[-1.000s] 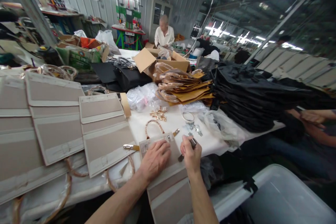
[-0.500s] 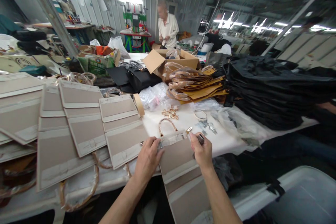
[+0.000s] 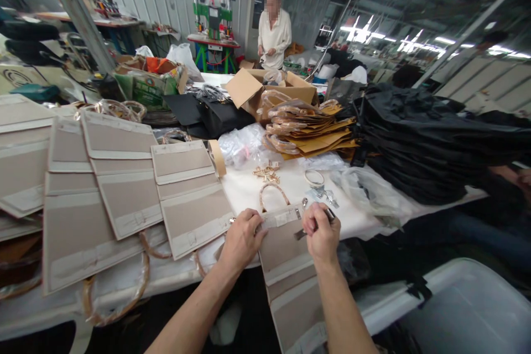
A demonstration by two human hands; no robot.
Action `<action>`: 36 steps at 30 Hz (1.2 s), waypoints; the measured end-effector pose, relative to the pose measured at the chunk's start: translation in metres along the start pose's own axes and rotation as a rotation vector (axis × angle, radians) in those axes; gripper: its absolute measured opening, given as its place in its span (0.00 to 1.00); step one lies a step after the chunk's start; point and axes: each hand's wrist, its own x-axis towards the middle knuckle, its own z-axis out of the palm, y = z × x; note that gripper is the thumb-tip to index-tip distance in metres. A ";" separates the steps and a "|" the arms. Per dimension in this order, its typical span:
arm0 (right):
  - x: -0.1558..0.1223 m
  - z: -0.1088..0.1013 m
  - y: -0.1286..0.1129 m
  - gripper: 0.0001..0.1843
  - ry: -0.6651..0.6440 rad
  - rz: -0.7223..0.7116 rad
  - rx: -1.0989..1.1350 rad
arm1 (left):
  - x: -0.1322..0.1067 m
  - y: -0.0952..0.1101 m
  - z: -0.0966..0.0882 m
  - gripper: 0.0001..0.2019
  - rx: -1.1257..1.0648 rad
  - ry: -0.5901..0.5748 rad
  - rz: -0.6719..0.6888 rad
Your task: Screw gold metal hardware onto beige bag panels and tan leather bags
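A beige bag panel (image 3: 283, 251) with whitish strips and a wrapped loop handle (image 3: 274, 188) lies in front of me, hanging over the table edge. My left hand (image 3: 244, 240) is closed on its upper left corner, thumb on top. A small metal clasp piece (image 3: 232, 220) shows beside those fingers. My right hand (image 3: 322, 235) is wrapped round a dark tool with a flat metal end (image 3: 299, 234), held over the panel's upper right; its exact kind is hidden. Near that hand, a metal fitting (image 3: 305, 202) sits at the panel's top edge.
Overlapping beige panels (image 3: 188, 199) cover the left side. Gold fittings (image 3: 267, 172), a tape roll (image 3: 314, 178) and silver plates (image 3: 326, 194) lie ahead. Behind are wrapped brown pieces (image 3: 315, 141) and an open carton (image 3: 244, 88); black material (image 3: 431, 144) is stacked right. A person (image 3: 274, 33) stands beyond.
The view has shifted slightly. My right hand has turned, so the tool's flat metal end now points left over the panel. My left hand stays at the panel's corner.
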 end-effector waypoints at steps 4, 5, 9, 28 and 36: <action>0.002 0.015 0.000 0.25 0.007 0.003 0.081 | -0.002 0.000 0.002 0.05 0.058 0.018 0.048; 0.002 0.018 0.001 0.24 0.010 0.011 0.090 | -0.003 0.000 0.002 0.05 0.073 0.021 0.057; 0.002 0.026 0.006 0.25 0.004 0.039 0.083 | -0.002 0.004 0.003 0.03 0.122 0.012 0.068; -0.012 0.022 0.001 0.23 -0.120 0.030 0.112 | -0.009 -0.009 0.002 0.26 0.052 0.029 0.086; -0.024 0.054 0.002 0.27 -0.076 -0.038 0.182 | -0.003 -0.010 -0.003 0.25 0.053 -0.051 0.049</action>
